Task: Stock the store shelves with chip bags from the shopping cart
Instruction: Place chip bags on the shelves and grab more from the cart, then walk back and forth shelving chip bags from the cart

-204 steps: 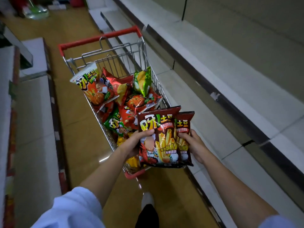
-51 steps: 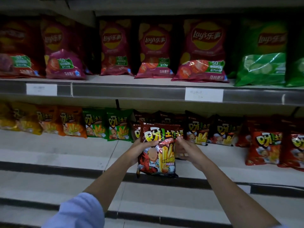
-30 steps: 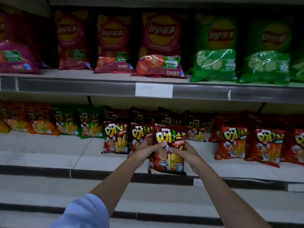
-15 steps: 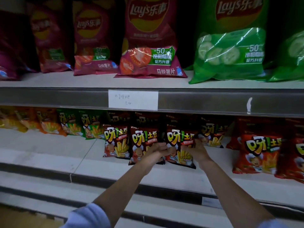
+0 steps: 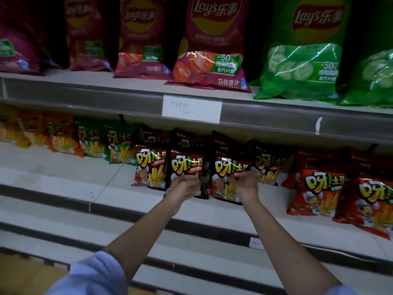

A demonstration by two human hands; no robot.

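Note:
Two dark red chip bags stand side by side at the front of the middle shelf (image 5: 63,177). My left hand (image 5: 184,187) grips the lower part of the left bag (image 5: 185,165). My right hand (image 5: 244,185) pinches the right bag (image 5: 226,170) at its right edge. A third dark red bag (image 5: 152,167) stands just left of them, and more of the same kind stand in the row behind. The shopping cart is out of view.
Small green bags (image 5: 119,145) and orange bags (image 5: 61,137) fill the shelf's back left; bright red bags (image 5: 319,192) stand at the right. The upper shelf holds large maroon Lay's bags (image 5: 210,50) and green ones (image 5: 302,60). A white price label (image 5: 191,111) hangs on its rail.
Both hands carried the dark red bags from in front of the shelf onto it. The bags now stand apart, side by side, and the view has come closer.

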